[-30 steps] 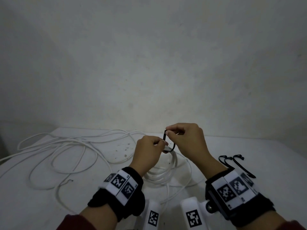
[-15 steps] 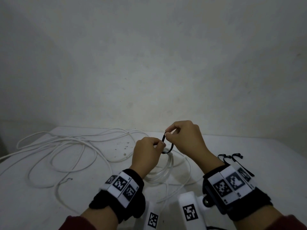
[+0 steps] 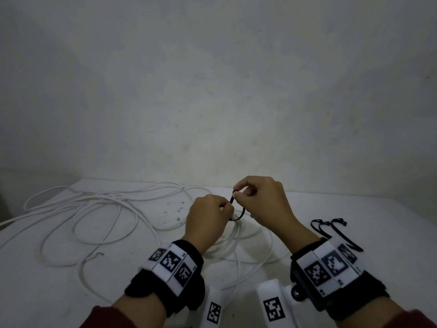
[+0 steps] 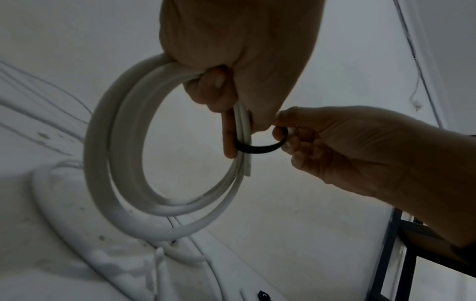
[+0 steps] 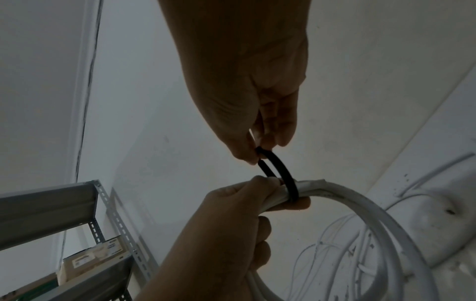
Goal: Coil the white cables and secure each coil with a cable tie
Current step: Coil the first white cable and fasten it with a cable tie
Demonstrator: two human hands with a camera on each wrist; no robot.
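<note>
White coil [image 4: 113, 142] is hanging upright from the left hand [image 3: 208, 218], whose curled fingers are gripping its bundled top. Looping round that bundle, the black cable tie [image 4: 260, 147] is running crosswise to the strands, both ends pinched together by the right hand [image 3: 262, 204] just beside. Only the wrist views are showing the loop closing; the head view is showing loose cable [image 3: 94, 214] sprawling left across the table [image 3: 378, 221] and spare ties [image 3: 331, 227] lying right.
</note>
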